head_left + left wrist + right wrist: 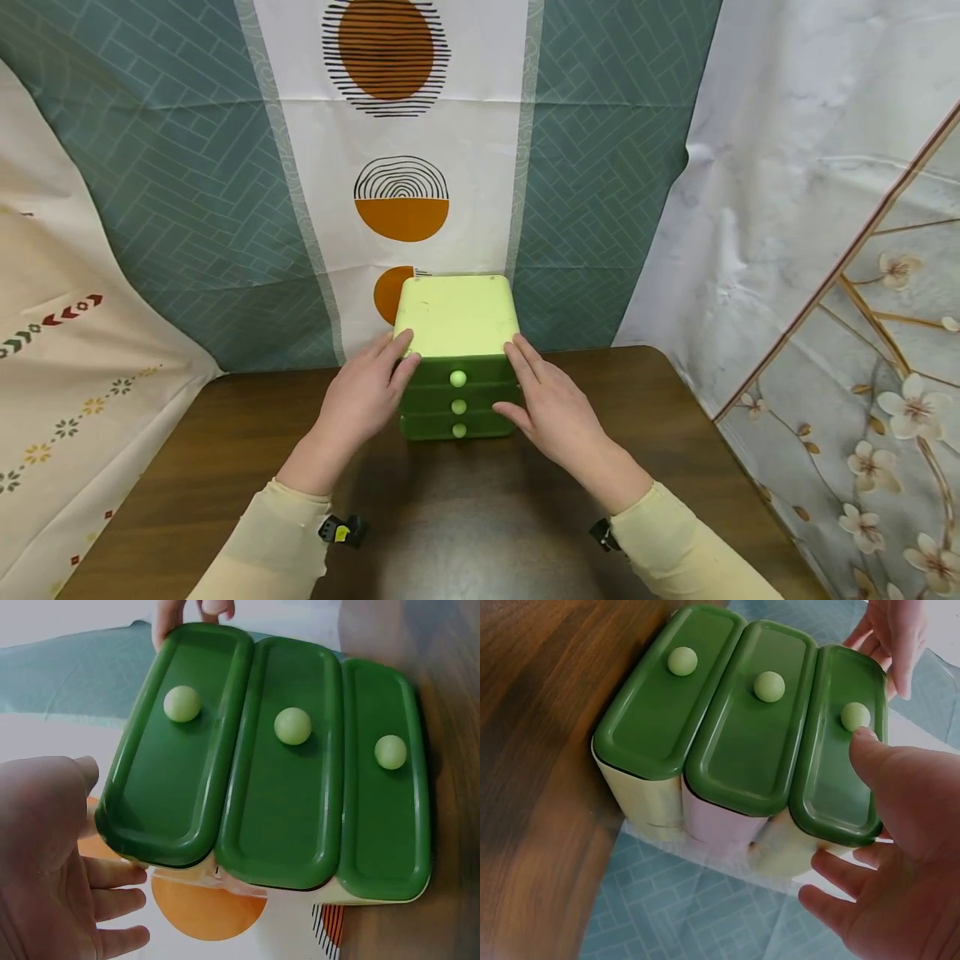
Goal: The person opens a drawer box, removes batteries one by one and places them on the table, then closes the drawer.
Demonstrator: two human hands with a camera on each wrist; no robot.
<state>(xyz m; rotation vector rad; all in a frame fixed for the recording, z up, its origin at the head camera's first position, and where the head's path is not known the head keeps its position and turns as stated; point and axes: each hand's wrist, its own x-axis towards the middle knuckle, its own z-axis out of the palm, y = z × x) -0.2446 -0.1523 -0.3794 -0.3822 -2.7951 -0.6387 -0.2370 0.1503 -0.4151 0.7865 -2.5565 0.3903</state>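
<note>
- Pale sleeves (pixel 273 542) above the table (pixel 465 517).
- My left hand (pixel 363 392), fingers straight, touches the box (pixel 457 317) at left.
- My right hand (pixel 553 404), likewise unclenched, touches it at right.

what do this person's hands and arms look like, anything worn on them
The left hand and right hand are bare, with no gloves or rings visible. The left sleeve and right sleeve are long and pale cream-yellow. Small black devices show by the left wrist, with a yellow-green patch, and right wrist.
</note>
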